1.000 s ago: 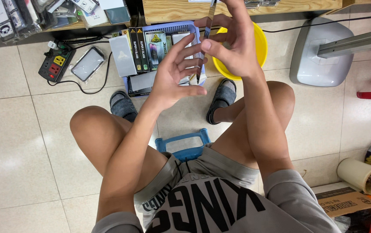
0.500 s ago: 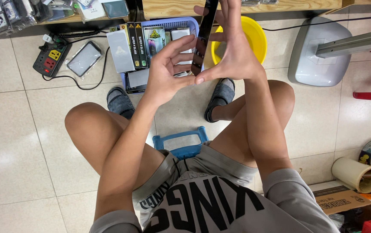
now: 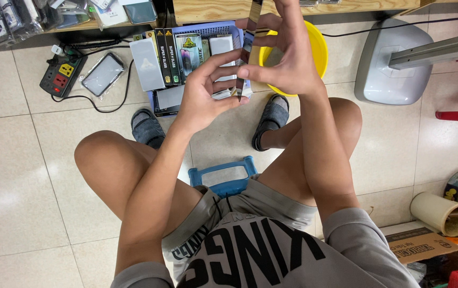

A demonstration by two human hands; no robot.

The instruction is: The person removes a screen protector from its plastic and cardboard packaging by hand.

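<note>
Head view: a seated person looks down past bare knees at both hands, raised over a tiled floor.
Power strip (image 3: 61,76): on the floor, well to the left of the grip, its black cable trailing right.
Bagged phone (image 3: 102,74): flat on the floor just right of the strip.
Blue basket (image 3: 199,28): beyond the left grip, packed with upright flat boxes.
Left hand (image 3: 206,93): fingers spread and curved, thumb and fingertips touching the lower end of the thin panel; a loose hold rather than a tight clamp.
Thin panel (image 3: 248,50): a narrow, flat, dark piece seen edge-on, standing nearly upright between the two grips, above the basket's right end.
Right hand (image 3: 287,56): closed on the panel's upper part, thumb on the near side, fingers wrapped behind.
Yellow bowl (image 3: 317,48): on the floor behind the right grip, partly hidden by it.
Blue stool (image 3: 222,178): below the grips, between the thighs.
Grey base (image 3: 391,64): right of the right grip, carrying a metal bar.
Tape rolls (image 3: 452,205): far right and below, beside a cardboard box.
</note>
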